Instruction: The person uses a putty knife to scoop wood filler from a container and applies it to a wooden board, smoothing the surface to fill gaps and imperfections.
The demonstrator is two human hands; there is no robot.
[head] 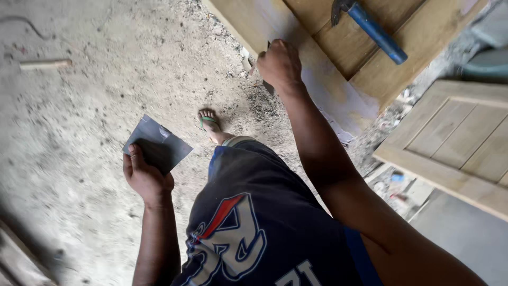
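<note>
My left hand (144, 177) holds a flat dark grey metal plate (157, 144) out in front of me, thumb across its lower edge. My right hand (279, 64) is closed on a small scraper blade (266, 85), most of which is hidden by the fist. The blade rests against the frame of a wooden door panel (338, 58), where a pale grey-white filler patch (338, 98) covers the wood. The hand sits at the panel's near edge.
A hammer with a blue handle (377, 32) lies on the door panel. A second wooden panel (455, 143) lies at the right. The dusty concrete floor (79, 122) holds a wood stick (45, 64) and rubble. My sandalled foot (210, 123) stands below the panel.
</note>
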